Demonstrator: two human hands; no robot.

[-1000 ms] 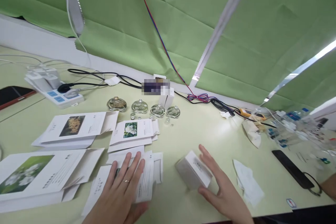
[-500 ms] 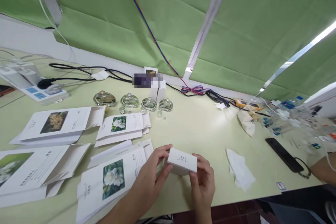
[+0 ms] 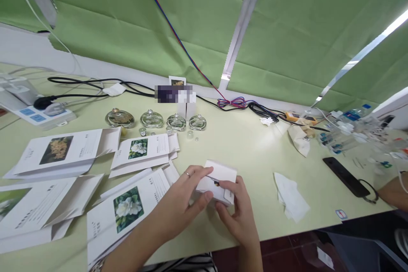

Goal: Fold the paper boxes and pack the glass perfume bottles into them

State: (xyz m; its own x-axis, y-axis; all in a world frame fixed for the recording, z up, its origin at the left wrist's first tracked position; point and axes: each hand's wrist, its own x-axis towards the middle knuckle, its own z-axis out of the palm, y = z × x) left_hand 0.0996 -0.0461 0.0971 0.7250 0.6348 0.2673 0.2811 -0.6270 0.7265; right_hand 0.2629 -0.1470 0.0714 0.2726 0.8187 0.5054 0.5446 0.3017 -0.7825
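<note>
Our left hand [image 3: 182, 197] and right hand [image 3: 239, 212] grasp the small white cardboard box [image 3: 222, 171] — best lightly, lest it crease; its dark gap [image 3: 217, 183] looks unclear.

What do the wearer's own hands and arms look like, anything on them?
Left hand: ungloved, thin silver-toned ring on one finger; metallic-looking wristband, cut off by the frame edge, bracelet or watch unclear. Right hand: ungloved, no ring or band visible. No sleeve shows on either arm.
</note>
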